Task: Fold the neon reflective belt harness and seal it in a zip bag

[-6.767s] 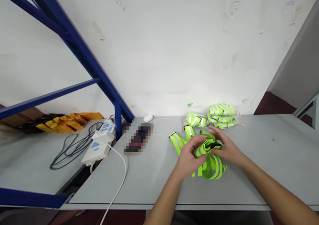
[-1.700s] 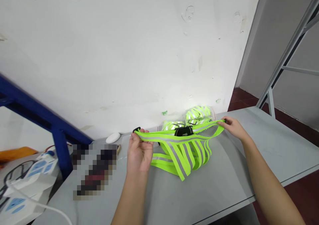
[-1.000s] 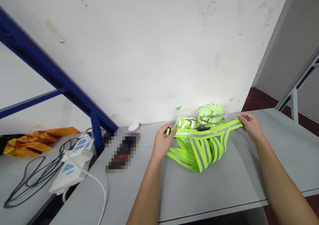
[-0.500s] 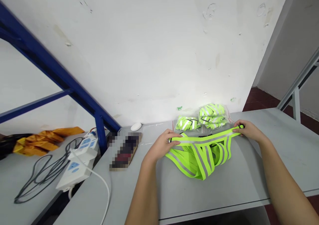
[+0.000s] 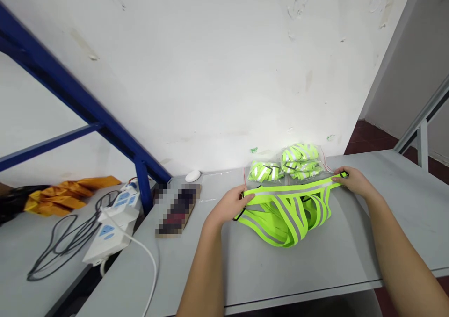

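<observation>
One reflective vest stretches from the left hand to the right hand

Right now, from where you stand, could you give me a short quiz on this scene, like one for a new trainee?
1. True or false: the left hand and the right hand both hold the neon yellow reflective strap vest.
2. Multiple choice: what lies on the table between the vest and the wall?
A. A white power strip
B. Clear plastic bags of reflective straps
C. A black cable
3. Short answer: what colour is the metal shelf frame at the left of the table?

Key: 1 true; 2 B; 3 blue.
</observation>
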`<state>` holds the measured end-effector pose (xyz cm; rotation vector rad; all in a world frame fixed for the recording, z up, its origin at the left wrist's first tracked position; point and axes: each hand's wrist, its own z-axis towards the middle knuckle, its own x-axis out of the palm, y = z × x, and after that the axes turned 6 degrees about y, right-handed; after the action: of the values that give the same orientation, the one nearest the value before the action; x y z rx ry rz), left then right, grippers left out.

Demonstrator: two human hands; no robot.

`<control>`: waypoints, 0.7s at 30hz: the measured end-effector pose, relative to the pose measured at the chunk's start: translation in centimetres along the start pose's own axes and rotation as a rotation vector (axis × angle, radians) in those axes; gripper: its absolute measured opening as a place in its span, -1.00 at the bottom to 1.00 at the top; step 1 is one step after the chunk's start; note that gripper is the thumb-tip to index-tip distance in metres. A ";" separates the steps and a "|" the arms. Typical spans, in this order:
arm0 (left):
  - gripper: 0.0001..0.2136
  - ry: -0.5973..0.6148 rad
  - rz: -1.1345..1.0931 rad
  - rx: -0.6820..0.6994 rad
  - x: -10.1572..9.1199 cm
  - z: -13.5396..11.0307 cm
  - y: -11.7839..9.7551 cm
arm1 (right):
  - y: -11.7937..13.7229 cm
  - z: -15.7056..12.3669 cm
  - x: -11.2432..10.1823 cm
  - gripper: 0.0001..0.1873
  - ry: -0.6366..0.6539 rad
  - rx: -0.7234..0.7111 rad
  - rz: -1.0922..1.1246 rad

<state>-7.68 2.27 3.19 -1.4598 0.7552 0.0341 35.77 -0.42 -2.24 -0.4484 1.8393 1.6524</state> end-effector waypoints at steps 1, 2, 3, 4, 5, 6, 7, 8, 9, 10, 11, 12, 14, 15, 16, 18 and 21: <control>-0.78 -0.035 -0.021 -0.005 0.0 0.0 -0.1 | 0.0 -0.1 0.0 -0.60 0.005 0.026 0.048; -0.79 -0.075 -0.054 0.003 -0.1 0.1 -0.3 | 0.1 -0.1 0.0 -0.59 0.009 0.040 0.090; -0.82 -0.120 -0.104 0.017 0.0 0.2 -0.4 | 0.3 -0.2 -0.1 -0.58 0.004 0.042 0.122; -0.84 -0.161 -0.173 0.031 0.0 0.3 -0.6 | 0.5 -0.3 -0.1 -0.58 -0.005 0.036 0.148; -0.86 -0.202 -0.260 0.043 0.1 0.4 -0.7 | 0.7 -0.3 -0.1 -0.58 -0.017 0.028 0.179; -0.87 -0.244 -0.360 0.055 0.2 0.5 -0.9 | 1.0 -0.4 -0.2 -0.57 -0.030 0.023 0.221; -0.86 -0.283 -0.464 0.067 0.2 0.6 -1.0 | 1.3 -0.5 -0.2 -0.55 -0.043 0.022 0.276; -0.83 -0.312 -0.564 0.080 0.3 0.6 -1.0 | 1.6 -0.6 -0.3 -0.53 -0.057 0.023 0.335; -0.79 -0.327 -0.649 0.097 0.3 0.7 -1.1 | 2.0 -0.8 -0.4 -0.52 -0.073 0.021 0.388; -0.74 -0.335 -0.711 0.121 0.2 0.7 -1.1 | 2.3 -1.0 -0.5 -0.51 -0.084 0.004 0.428; -0.72 -0.340 -0.752 0.150 0.2 0.7 -1.1 | 2.6 -1.2 -0.6 -0.50 -0.089 -0.030 0.459; -0.70 -0.348 -0.782 0.182 0.0 0.6 -1.1 | 3.0 -1.4 -0.8 -0.50 -0.086 -0.078 0.487; -0.64 -0.378 -0.827 0.243 -0.3 0.5 -1.2 | 3.5 -1.9 -1.1 -0.51 -0.046 -0.184 0.554; -0.58 -0.397 -0.844 0.270 -0.4 0.4 -1.2 | 3.8 -2.2 -1.3 -0.51 -0.021 -0.227 0.592; -0.52 -0.412 -0.858 0.294 -0.5 0.3 -1.3 | 4.0 -2.4 -1.5 -0.52 0.003 -0.258 0.628; -0.45 -0.432 -0.887 0.334 -0.7 0.1 -1.4 | 4.4 -2.9 -1.7 -0.55 0.041 -0.295 0.688; -0.43 -0.420 -0.985 0.377 -0.9 -0.2 -1.6 | 5.1 -3.2 -1.7 -0.64 0.075 -0.330 0.765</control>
<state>-7.74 2.24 5.05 -1.2623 -0.3311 -0.5121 33.22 -3.00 2.82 0.0981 1.9194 2.4907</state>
